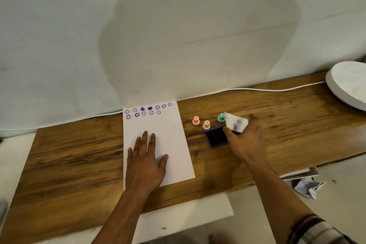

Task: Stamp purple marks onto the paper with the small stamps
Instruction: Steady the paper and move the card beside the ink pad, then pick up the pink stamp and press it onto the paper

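Note:
A white sheet of paper (170, 134) lies on the wooden board, with two rows of purple smiley and heart marks (147, 110) along its far edge. My left hand (145, 161) rests flat on the paper's lower half, fingers spread. To the right stand three small stamps: pink (196, 120), cream (206, 125) and teal (221, 118). In front of them sits the open purple ink pad (215, 137). My right hand (247, 140) holds the pad's clear, ink-smeared lid (236, 123) tilted up just right of the pad.
The wooden board (79, 154) lies over white sheets by a white wall. A white cable (267, 89) runs along the back edge. A round white object (348, 83) sits at far right. Crumpled paper (309, 186) lies at the near right.

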`<state>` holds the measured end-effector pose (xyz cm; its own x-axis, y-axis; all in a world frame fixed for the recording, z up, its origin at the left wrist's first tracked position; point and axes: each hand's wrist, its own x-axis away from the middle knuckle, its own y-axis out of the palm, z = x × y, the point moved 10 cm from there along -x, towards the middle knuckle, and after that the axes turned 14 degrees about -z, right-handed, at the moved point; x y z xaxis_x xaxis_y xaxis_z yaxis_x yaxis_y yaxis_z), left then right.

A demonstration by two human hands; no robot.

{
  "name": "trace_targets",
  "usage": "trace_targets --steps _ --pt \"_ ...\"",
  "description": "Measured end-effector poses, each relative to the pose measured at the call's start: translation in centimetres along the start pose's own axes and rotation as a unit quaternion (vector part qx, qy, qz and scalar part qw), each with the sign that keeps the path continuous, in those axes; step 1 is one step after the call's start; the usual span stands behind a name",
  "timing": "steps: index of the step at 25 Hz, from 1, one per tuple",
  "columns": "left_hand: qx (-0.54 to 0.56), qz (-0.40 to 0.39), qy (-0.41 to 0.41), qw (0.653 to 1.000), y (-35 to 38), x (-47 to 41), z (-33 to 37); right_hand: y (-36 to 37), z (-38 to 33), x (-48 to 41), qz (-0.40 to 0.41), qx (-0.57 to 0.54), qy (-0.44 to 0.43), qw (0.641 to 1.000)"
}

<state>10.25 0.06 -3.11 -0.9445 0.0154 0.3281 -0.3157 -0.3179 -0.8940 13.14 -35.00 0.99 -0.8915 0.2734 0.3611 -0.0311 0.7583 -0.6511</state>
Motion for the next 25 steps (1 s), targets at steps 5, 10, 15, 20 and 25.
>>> trace_targets --steps 5,10,15,20,25 --pt "-0.008 -0.012 0.002 1.000 0.3 0.0 0.0 -0.8 0.9 -1.3 0.037 0.079 0.033 0.996" --pt "-0.008 -0.035 0.005 0.999 0.9 -0.1 0.0 0.2 -0.3 -1.5 0.031 0.143 0.017 0.989" --pt "-0.031 -0.056 -0.001 0.998 1.0 0.4 0.5 4.5 -8.4 1.3 0.037 0.186 -0.200 0.961" --pt "-0.084 -0.056 -0.018 0.995 0.9 2.9 1.8 9.5 -10.5 1.0 -0.024 0.261 -0.178 0.949" --pt "-0.109 -0.067 -0.018 0.992 0.8 4.2 3.1 10.3 -10.7 0.3 -0.027 0.329 -0.164 0.929"
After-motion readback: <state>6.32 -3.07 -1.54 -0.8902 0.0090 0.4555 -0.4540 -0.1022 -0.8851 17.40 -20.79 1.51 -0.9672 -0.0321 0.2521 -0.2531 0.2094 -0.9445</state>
